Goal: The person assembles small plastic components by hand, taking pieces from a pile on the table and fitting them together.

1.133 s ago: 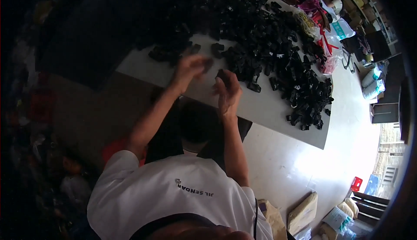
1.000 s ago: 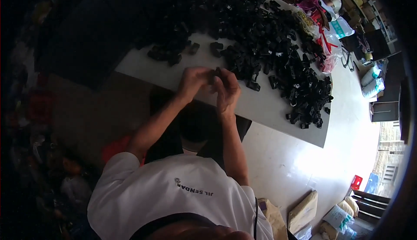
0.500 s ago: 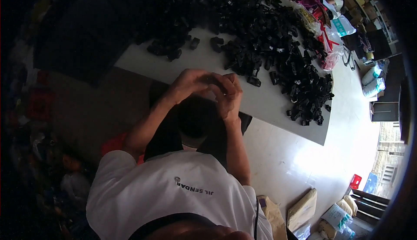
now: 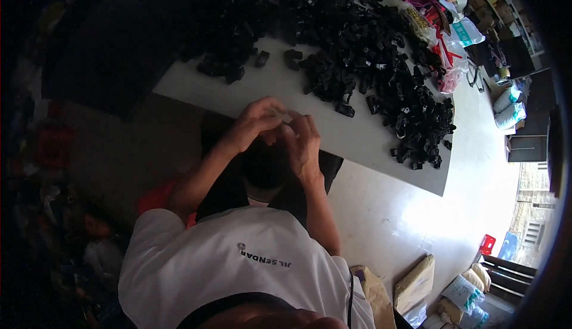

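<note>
Holds left hand (image 4: pixel 257 125) and right hand (image 4: pixel 305 145) close together in front of the torso (image 4: pixel 226 248), each turned toward the other. Curls left fingers (image 4: pixel 265 104) inward; bends right fingers (image 4: pixel 311 125), with right thumb (image 4: pixel 290 138) on the side facing the left hand. Slants left forearm (image 4: pixel 202 177) forward and inward from a bent elbow (image 4: pixel 180 201); angles right forearm (image 4: pixel 323 213) more directly forward, leaning only slightly inward. Leaves unclear whether the fingers touch across the narrow space.

Your head-worn fisheye camera looks steeply down from head height, facing forward over the table (image 4: pixel 357 140). Your shirt (image 4: pixel 238 272) occupies the near lower field; straight edges bend toward the dark rim.
</note>
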The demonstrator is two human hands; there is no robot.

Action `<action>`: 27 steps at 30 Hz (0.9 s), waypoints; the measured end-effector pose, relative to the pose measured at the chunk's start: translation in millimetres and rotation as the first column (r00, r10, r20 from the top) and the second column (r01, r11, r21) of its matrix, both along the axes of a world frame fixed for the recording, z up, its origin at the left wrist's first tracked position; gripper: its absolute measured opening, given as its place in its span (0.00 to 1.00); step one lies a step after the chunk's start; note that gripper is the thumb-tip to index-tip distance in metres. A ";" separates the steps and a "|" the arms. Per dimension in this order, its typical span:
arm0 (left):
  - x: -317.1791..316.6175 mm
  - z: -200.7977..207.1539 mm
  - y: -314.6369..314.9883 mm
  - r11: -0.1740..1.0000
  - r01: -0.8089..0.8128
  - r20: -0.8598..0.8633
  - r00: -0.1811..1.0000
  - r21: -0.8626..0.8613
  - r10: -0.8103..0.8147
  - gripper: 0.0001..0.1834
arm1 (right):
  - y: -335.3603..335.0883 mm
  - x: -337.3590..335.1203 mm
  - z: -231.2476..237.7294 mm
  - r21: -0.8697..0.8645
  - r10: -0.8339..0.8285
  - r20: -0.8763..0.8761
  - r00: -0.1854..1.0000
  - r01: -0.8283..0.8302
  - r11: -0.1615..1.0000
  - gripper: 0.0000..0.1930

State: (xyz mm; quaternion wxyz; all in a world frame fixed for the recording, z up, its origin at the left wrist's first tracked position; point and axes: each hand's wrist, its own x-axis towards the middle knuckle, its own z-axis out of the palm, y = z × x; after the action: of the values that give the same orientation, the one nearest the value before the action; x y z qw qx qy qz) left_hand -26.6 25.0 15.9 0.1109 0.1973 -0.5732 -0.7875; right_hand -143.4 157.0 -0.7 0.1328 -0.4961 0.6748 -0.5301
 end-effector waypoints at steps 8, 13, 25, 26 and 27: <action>14.8 5.8 5.8 0.988 0.036 0.037 0.999 -0.148 -0.031 0.12 | 13.4 -1.0 16.5 0.251 0.025 0.552 0.833 -0.195 0.948 0.08; -15.0 -4.4 -60.0 0.152 -0.220 -0.153 0.921 -0.964 0.358 0.15 | -6.6 -19.7 3.8 0.097 0.163 -0.206 0.965 -0.146 0.985 0.05; -60.0 -33.2 -71.2 -0.152 0.072 -0.013 0.870 -0.986 0.494 0.14 | -40.5 -47.3 -16.3 0.299 -0.056 -0.699 0.713 0.362 0.883 0.11; -54.5 -30.4 -67.3 -0.159 0.012 -0.056 0.909 -0.987 0.413 0.15 | -35.1 -47.8 -14.1 0.300 -0.054 -0.698 0.714 0.360 0.883 0.11; -49.1 -27.7 -61.8 -0.159 0.013 -0.055 0.909 -0.987 0.414 0.15 | -29.4 -48.7 -11.6 0.253 -0.074 -0.685 0.725 0.332 0.909 0.08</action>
State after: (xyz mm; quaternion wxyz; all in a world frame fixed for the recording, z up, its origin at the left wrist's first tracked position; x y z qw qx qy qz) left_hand -75.7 -36.8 -11.8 0.2597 0.2461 -0.9334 -0.0255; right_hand -192.0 127.7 -12.3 -0.0863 -0.5397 0.8133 -0.1993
